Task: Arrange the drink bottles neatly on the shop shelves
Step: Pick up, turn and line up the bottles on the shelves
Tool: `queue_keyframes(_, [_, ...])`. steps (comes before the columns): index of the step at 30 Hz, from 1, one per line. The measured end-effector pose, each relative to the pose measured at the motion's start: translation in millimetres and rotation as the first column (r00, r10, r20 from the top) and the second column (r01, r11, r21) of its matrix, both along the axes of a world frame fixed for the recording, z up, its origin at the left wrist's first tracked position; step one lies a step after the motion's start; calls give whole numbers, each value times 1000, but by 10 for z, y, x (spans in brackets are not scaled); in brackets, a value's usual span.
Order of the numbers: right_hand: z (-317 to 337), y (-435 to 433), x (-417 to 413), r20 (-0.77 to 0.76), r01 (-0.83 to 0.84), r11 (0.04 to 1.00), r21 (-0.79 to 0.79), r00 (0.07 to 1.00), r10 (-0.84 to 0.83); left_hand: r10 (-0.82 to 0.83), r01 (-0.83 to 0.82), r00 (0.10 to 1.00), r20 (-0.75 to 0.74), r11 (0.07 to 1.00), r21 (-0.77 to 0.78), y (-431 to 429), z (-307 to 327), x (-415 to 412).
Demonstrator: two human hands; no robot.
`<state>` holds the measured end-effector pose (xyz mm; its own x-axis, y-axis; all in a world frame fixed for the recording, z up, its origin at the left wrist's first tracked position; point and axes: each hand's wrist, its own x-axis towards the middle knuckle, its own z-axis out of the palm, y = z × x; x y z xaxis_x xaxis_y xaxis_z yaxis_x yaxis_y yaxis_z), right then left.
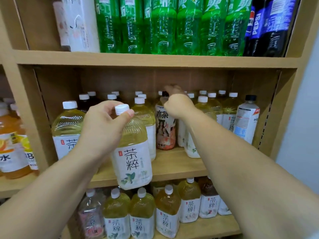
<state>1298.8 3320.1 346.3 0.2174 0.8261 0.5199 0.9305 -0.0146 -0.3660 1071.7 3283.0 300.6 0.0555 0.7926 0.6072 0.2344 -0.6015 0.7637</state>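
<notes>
Grip firm with the left hand [101, 128], thumb and fingers curled round the neck of the green tea bottle [132, 157] just under its white cap [122, 109]. Hold it upright in front of the middle shelf [172, 163] edge (likely to swing from a neck grip). Further in, with right hand [177, 104] fingers curled round the dark top of the pink-labelled iced tea bottle [165, 130], lift straight up, clear of the white-capped neighbours. Then slot the tea into the gap, label forward.
</notes>
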Motion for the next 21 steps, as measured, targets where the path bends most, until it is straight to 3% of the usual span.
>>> queue_keyframes(5, [108, 255, 30, -186, 24, 995, -93, 982, -41, 1, -1, 1000, 0, 1000, -4, 132, -17, -26])
queue_keyframes(8, [47, 316, 93, -209, 10, 992, -129, 977, -37, -26, 26, 1000, -4, 1000, -3, 176, -36, 4])
queue_keyframes(14, [-66, 179, 153, -270, -37, 991, 132, 960, 72, -51, 51, 999, 5, 999, -14, 217, -37, 65])
queue_keyframes(21, [-289, -293, 55, -208, -36, 955, 295, 973, 101, -11, 12, 1000, 18, 1000, -8, 166, -55, 125])
